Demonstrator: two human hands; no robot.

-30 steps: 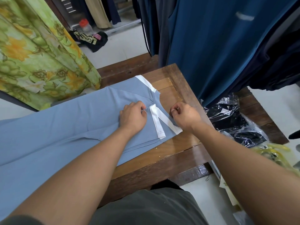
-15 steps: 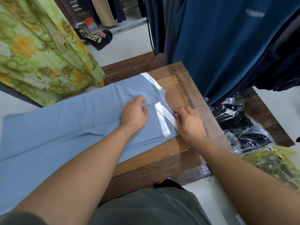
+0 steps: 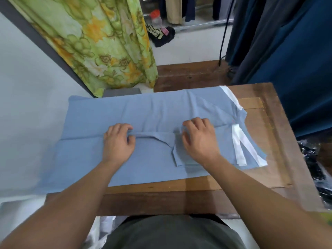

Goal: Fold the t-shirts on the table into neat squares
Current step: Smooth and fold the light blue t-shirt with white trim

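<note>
A light blue t-shirt [image 3: 93,123] with white trim [image 3: 238,146] lies lengthwise across the wooden table [image 3: 260,112], its sides folded in; its left end hangs past the table's edge. My left hand [image 3: 117,144] sits near the shirt's middle, its curled fingers and thumb pinching a raised fold of cloth. My right hand [image 3: 200,141] is a little to the right on a folded-in flap, fingers curled and pinching the cloth there. The white-trimmed end lies flat to the right of my right hand.
A green floral curtain [image 3: 100,42] hangs behind the table at the left. Dark blue garments [image 3: 294,51] hang close at the right. Black plastic bags [image 3: 312,164] lie past the table's right edge. A red-capped bottle [image 3: 156,18] and a dark bundle are on the floor behind.
Both hands have moved left, away from the white-trimmed end, to the middle of the shirt, where they now pinch a fold. The view has swung left too.
</note>
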